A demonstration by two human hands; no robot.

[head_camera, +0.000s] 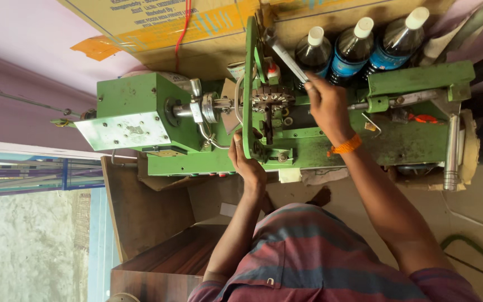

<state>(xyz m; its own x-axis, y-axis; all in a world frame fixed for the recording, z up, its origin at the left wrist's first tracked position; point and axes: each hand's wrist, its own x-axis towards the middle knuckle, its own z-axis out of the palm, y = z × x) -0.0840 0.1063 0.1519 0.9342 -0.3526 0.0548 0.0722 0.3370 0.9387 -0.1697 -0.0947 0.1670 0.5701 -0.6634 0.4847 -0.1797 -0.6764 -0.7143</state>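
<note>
A green metal machine (157,112) stands on a bench, with a toothed wheel (272,99) on its shaft at the middle. My left hand (247,165) grips the lower rim of a thin green handwheel (248,67) next to the toothed wheel. My right hand (325,103), with an orange thread band at the wrist, is closed on a long silver metal tool (286,59). The tool slants up and to the left, above the toothed wheel. The tool's far tip lies near the top of the handwheel.
Three dark bottles (352,50) with white caps stand behind the machine. A cardboard box (157,28) leans against the wall at the back. A silver cylinder (451,151) sits at the machine's right end. A wooden cabinet (146,223) is below left.
</note>
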